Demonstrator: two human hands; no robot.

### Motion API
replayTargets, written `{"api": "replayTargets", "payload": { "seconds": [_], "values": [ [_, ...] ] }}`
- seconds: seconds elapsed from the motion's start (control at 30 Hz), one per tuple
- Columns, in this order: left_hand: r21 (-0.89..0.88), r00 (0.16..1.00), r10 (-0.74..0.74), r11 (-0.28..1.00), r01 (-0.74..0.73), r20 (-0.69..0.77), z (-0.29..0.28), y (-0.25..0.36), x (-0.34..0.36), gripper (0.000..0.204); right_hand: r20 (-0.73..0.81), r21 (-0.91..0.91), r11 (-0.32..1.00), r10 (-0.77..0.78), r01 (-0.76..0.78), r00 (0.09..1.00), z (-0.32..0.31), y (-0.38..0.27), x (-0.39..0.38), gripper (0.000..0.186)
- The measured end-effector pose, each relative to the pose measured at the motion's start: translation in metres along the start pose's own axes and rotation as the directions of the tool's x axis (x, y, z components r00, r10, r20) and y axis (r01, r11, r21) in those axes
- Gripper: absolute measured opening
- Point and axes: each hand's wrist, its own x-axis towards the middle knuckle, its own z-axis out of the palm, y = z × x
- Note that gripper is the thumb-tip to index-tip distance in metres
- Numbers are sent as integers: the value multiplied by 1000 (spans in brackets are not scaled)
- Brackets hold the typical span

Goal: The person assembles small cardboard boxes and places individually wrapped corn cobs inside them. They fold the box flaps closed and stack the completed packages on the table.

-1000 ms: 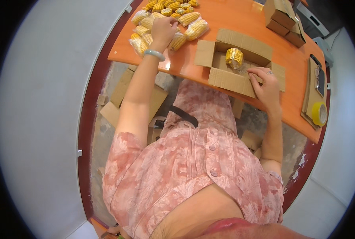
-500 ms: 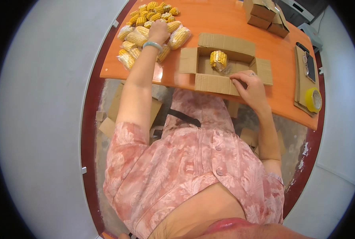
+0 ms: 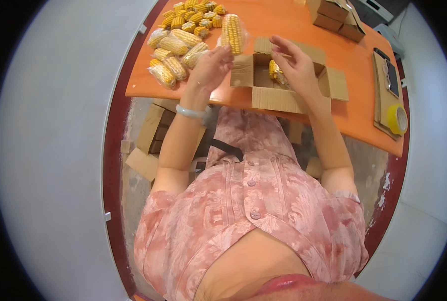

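Note:
My left hand (image 3: 214, 67) holds a bagged yellow corn cob (image 3: 232, 33) upright by its lower end, left of the open cardboard box (image 3: 289, 99). Over the box, my right hand (image 3: 296, 70) is open, fingers apart and slightly curled, with nothing visibly in them. A shorter bagged piece of corn (image 3: 276, 71) lies inside the box, partly hidden by that hand. Several more bagged cobs (image 3: 175, 46) lie at the table's left, with a group of short corn pieces (image 3: 192, 18) behind them.
Folded cardboard boxes (image 3: 331, 15) stand at the back right of the orange table (image 3: 359, 115). Along its right edge are cardboard sheets (image 3: 383, 120), glasses, a dark phone (image 3: 391, 75) and a yellow tape roll (image 3: 398, 119). More cardboard (image 3: 148, 135) is on the floor below.
My left hand has come toward me and the box from the corn, now holding a bagged cob. My right hand has lifted off the box's near edge, fingers opened.

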Motion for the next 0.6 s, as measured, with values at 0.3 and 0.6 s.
{"api": "replayTargets", "payload": {
  "seconds": [0.3, 0.6],
  "values": [
    [526, 973, 82, 830, -186, 214, 73, -26, -11, 42, 136, 106, 984, 129, -144, 982, -15, -15, 6, 39],
    [754, 745, 140, -221, -619, 653, 70, -42, 38, 37, 29, -557, 825, 128, -90, 991, -101, 3, 0, 45]
  ]
}}
